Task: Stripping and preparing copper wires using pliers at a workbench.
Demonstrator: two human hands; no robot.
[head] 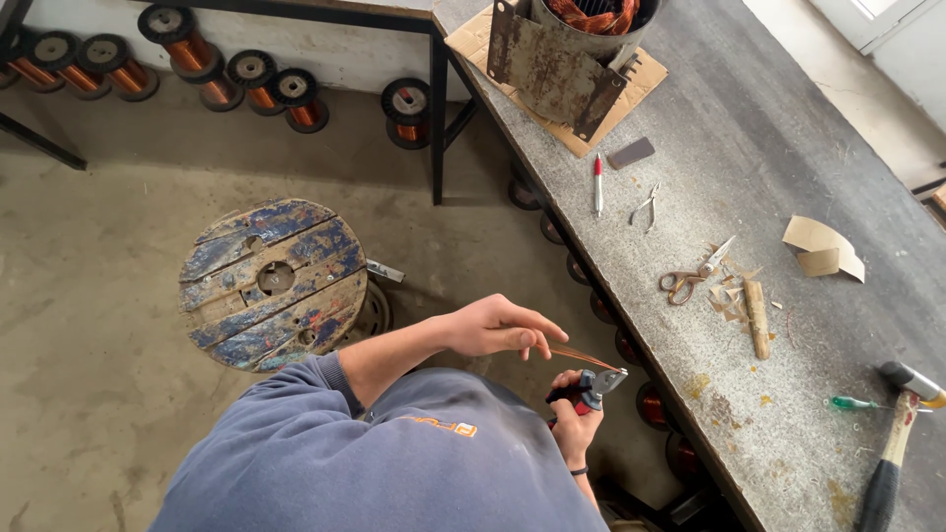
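Left hand (498, 327) pinches thin copper wire strands (583, 356) taut; right hand (574, 419) grips red-handled cutting pliers (591, 385) closed around them—better cut squarely, close beside the pinch.

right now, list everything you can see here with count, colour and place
copper wire: one bundle of strands, copper, between both hands
pliers: one, red and black handles, in right hand
wooden cable reel: one, worn blue paint, on floor
wire spools: about eight, copper on black, along wall under table
workbench: one, grey, right side
motor stator: one, rusty, on cardboard at bench's far end
pen: one, red and white, on bench
small pliers: one, metal, beside pen
scissors: one, orange handles, mid-bench
wooden stick: one, beside scissors
folded cardboard: one, tan
hammer: one, near bench end
screwdriver: one, green
left hand: pinching wire
right hand: gripping pliers
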